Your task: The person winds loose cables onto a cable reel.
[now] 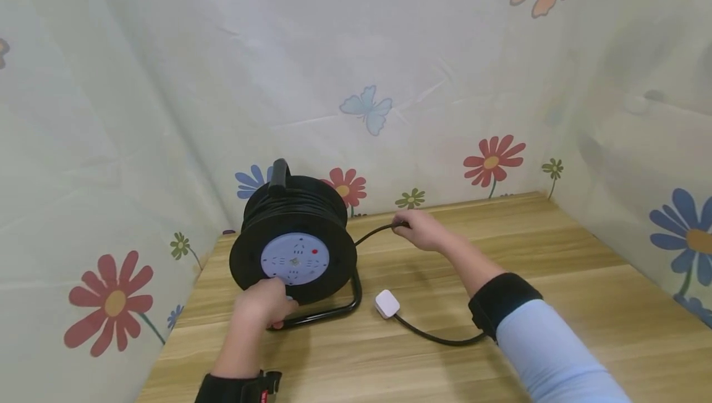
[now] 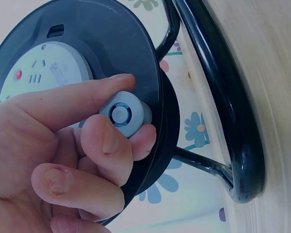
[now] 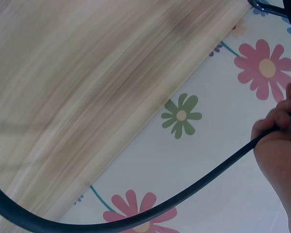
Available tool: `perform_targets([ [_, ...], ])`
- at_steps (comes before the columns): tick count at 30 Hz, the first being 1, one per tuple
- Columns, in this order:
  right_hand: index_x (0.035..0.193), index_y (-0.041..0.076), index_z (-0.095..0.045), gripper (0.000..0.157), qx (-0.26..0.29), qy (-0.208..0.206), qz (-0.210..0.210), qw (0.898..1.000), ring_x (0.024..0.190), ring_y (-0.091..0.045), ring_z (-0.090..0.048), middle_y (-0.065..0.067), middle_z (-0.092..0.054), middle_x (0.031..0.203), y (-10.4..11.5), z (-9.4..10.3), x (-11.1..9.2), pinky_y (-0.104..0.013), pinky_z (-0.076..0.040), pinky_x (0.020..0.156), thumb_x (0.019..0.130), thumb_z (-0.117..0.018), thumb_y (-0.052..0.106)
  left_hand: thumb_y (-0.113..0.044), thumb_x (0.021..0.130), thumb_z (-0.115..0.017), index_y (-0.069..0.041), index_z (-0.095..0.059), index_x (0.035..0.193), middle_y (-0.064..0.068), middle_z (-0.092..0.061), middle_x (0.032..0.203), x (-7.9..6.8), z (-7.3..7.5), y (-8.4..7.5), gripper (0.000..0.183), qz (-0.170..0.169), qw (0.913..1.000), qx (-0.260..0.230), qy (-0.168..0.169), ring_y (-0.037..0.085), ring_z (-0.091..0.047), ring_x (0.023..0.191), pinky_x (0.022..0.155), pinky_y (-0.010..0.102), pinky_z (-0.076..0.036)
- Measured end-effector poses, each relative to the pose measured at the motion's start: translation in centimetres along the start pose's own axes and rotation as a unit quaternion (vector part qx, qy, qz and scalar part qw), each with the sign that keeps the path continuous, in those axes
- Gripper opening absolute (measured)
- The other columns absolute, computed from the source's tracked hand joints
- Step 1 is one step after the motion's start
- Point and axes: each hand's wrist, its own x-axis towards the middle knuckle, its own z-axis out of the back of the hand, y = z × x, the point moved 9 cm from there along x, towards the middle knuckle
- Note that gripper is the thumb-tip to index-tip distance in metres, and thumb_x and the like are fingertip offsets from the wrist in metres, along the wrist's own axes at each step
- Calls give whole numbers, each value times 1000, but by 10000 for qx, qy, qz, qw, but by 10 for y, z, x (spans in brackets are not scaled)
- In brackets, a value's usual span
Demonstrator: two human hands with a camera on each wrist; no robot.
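Observation:
A black cable reel [image 1: 245,259] stands on the table at left of centre, with a pale round socket panel [image 1: 303,270] on its face. My left hand [image 1: 264,303] is at the reel's lower front edge. In the left wrist view its thumb and fingers pinch a small grey crank knob [image 2: 126,114] on the reel's rim. Black cable [image 1: 371,235] runs from the reel to my right hand [image 1: 424,230], which grips it to the right of the reel. The same cable [image 3: 199,184] bows away from my right fist in the right wrist view.
A white plug [image 1: 387,303] lies on the wooden table [image 1: 556,267] between my arms, its cord curving under the right wrist. The reel's black tube stand [image 1: 328,314] rests on the tabletop. A flower-printed curtain [image 1: 434,81] hangs behind and along both sides.

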Motion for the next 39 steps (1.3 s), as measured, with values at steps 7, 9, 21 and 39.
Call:
perform_targets([
  [7, 94, 7, -69, 14, 34, 419, 83, 9991, 66, -14, -47, 1, -56, 75, -17, 13, -9, -35, -41, 65, 103, -60, 11, -33, 93, -71, -10, -61, 71, 2, -61, 57, -2, 2, 1, 34, -47, 9999, -96, 64, 18, -58, 55, 58, 37, -43],
  [9, 92, 7, -68, 15, -27, 527, 20, 9986, 65, -14, -44, 1, -53, 73, -22, 16, -12, -35, -40, 65, 103, -59, 11, -33, 94, -71, -10, -60, 70, 2, -61, 57, -3, 2, 1, 35, -61, 9999, -96, 73, 18, -58, 55, 59, 37, -43],
  [21, 103, 2, -72, 22, -573, 4, -738, 9956, 72, -20, -54, -4, -64, 84, -68, 59, -37, -39, -44, 68, 105, -57, 18, -32, 94, -69, -8, -60, 66, 2, -59, 55, 0, 3, 5, 38, -97, 9996, -215, 162, 18, -53, 53, 56, 33, -40],
  [39, 101, 6, -71, 41, -471, -1352, -1589, 9769, 79, -28, -53, -9, -62, 85, -98, 131, -84, -42, -41, 70, 99, -64, 46, -31, 93, -70, -7, -63, 68, 3, -62, 58, 0, 5, 21, 35, -9, 9976, -641, 276, 19, -56, 51, 58, 34, -44],
])
